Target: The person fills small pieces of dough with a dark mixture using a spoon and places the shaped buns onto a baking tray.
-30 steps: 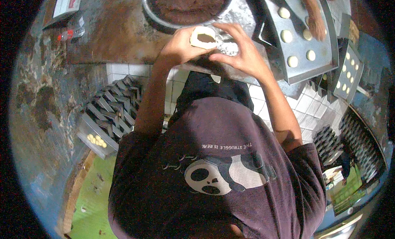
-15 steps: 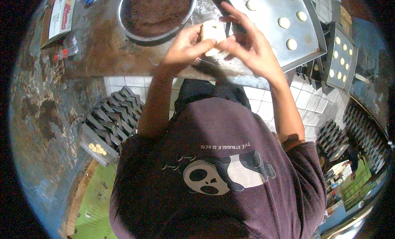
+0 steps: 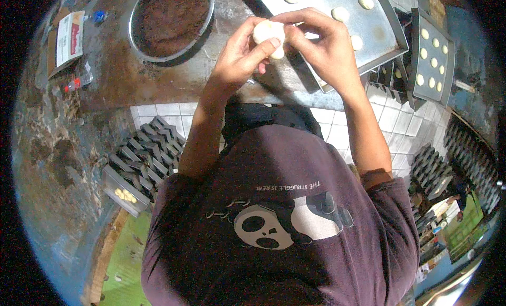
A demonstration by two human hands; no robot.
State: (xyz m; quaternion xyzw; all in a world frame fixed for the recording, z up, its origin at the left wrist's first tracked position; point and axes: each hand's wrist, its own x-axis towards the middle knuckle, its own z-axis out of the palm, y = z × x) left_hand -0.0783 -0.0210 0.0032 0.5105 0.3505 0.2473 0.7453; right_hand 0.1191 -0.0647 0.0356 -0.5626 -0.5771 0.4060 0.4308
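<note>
A pale, soft piece of dough (image 3: 268, 32) sits in my left hand (image 3: 240, 53), with the thumb pressed on its front and the fingers curled behind. My right hand (image 3: 327, 42) meets the dough's right edge, its index finger bent over the top and its thumb close below. Exactly how the right fingertips grip is partly hidden. Just beyond and to the right lies a metal baking tray (image 3: 377, 35) with several round dough pieces (image 3: 340, 14). Left of my hands stands a round metal pan (image 3: 132, 37) holding a brown crumbly filling (image 3: 171, 21).
A second tray (image 3: 445, 69) of dough rounds stands at the right, above stacked trays. Another stack of metal trays (image 3: 145, 153) rises at lower left, with dough pieces in one. A cardboard box (image 3: 68, 40) and a clear plastic bottle (image 3: 81, 80) lie on the table's left.
My right fingers, spread apart before, have closed in to the dough's edge. The dough has turned in my left hand. The pan and tray appear farther left as the view shifted.
</note>
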